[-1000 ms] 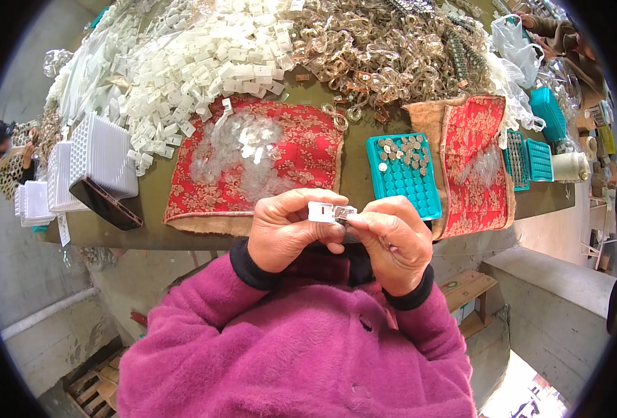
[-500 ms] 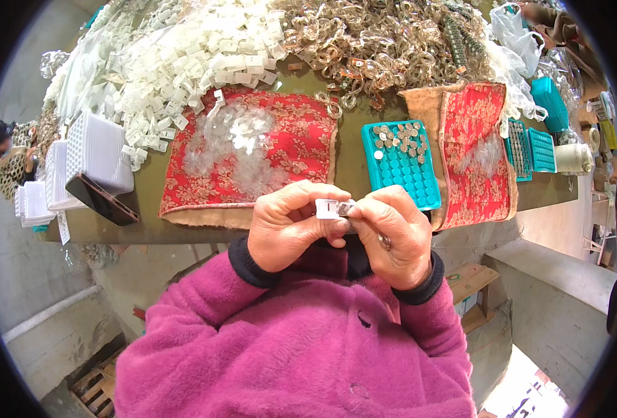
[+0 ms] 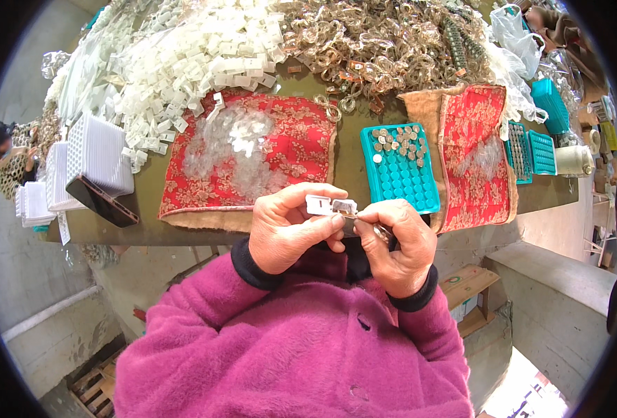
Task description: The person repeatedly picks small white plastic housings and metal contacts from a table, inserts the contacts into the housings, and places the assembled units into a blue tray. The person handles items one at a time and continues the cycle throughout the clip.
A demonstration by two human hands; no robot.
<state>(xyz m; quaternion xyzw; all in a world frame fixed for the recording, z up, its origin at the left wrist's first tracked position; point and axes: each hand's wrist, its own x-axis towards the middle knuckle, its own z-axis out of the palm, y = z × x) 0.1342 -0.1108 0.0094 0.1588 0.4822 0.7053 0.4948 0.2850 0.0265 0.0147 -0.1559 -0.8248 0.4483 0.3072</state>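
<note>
My left hand (image 3: 291,226) pinches a small white plastic case (image 3: 319,204) between thumb and fingers. Its two parts lie unfolded side by side, and the right part is a hollow box with something greyish inside. At that box's right end the fingertips of my right hand (image 3: 402,247) are pressed together, and what they grip is too small to tell. Shiny metallic pieces (image 3: 385,233) show partly inside my curled right fingers. Just beyond that hand lies a teal tray (image 3: 402,184) with round pockets, several small silver discs (image 3: 399,143) scattered over its far half.
Red floral cloths (image 3: 301,146) flank the tray, with clear plastic film (image 3: 242,143) on the left one. White plastic cases (image 3: 211,52) and clear coiled pieces (image 3: 378,49) are heaped at the back. White trays (image 3: 103,153) and a phone (image 3: 103,202) stand left; more teal trays (image 3: 542,150) right.
The white case has shifted slightly left and now shows its hollow part more openly. My right hand has drawn down and right, with its fingertips off the case's upper side.
</note>
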